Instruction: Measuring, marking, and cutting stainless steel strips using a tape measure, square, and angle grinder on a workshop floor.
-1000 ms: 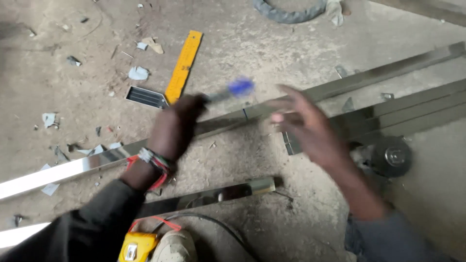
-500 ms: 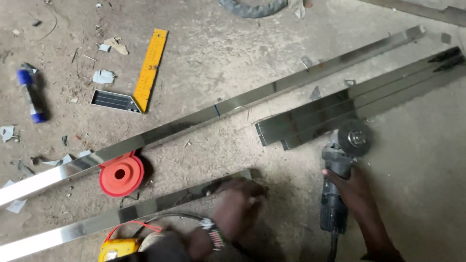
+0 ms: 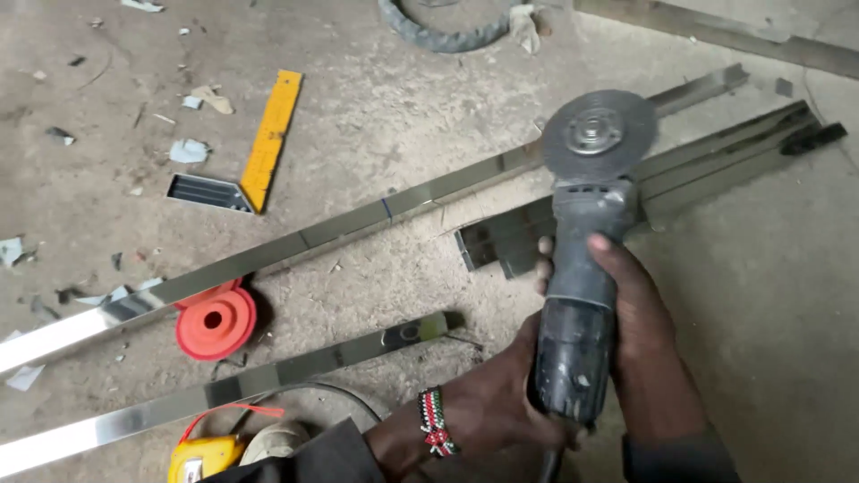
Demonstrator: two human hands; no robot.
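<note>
Soft, even daylight, faint shadows, glare on the steel strips (image 3: 295,246), sharp focus.

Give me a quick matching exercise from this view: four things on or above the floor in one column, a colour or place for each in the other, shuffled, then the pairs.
Things:
1. angle grinder
2. set square
3. round flanged reel
4. beaded wristband

Place or colour:
A. red, lying by the long steel strip
B. on the left hand side wrist
C. held in both hands, right hand on the body, disc facing up
D. yellow arm, lying on the concrete floor at upper left

Pairs: 1-C, 2-D, 3-A, 4-B
</note>
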